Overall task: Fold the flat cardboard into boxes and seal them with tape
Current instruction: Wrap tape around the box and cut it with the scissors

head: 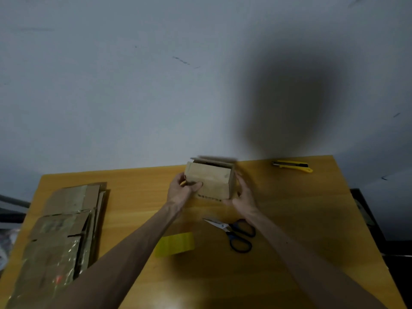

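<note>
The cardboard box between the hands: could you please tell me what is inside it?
Above the cardboard box only its raised far flap shows. The near wall covers the interior, so any contents cannot be seen.

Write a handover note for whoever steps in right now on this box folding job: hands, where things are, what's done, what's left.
The box, folded into shape with its top open, is at the far centre of the table.
The left hand grips its left end, thumb on the front; the right hand holds its right end.
The flat cardboard stack lies at left; scissors and yellow tape nearer you; knife far right.
Left: close the top, tape it, fold the rest.
</note>
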